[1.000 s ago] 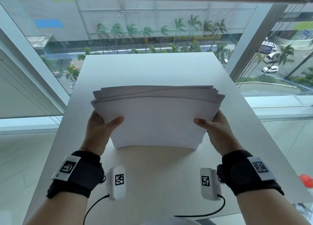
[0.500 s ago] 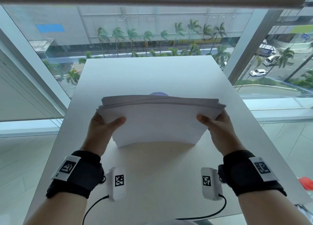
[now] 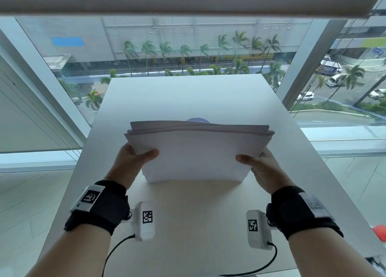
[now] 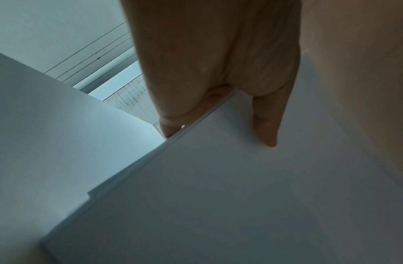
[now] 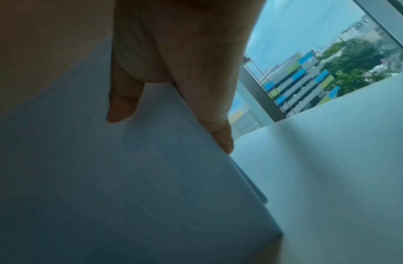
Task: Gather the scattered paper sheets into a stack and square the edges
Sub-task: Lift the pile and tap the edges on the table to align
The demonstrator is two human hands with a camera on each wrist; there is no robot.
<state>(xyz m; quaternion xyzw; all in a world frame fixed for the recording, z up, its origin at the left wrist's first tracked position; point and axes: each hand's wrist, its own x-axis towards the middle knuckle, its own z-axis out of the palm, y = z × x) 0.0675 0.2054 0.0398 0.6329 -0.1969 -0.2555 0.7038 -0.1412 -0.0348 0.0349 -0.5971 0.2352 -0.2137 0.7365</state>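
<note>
The stack of paper sheets stands on its lower edge on the white table, at the centre of the head view, and it is now lower and more upright than a second ago, when it was held higher; I judge this is a tap to level the bottom edge. The left hand at 9 o'clock and the right hand at 3 o'clock each clamp one side, thumb in front and fingers behind. The top edges are still stepped (so the squaring is not finished). The wrist views show what the head view hides: sheet edges stagger at both lower corners. A purple shape peeks behind at 12 o'clock.
</note>
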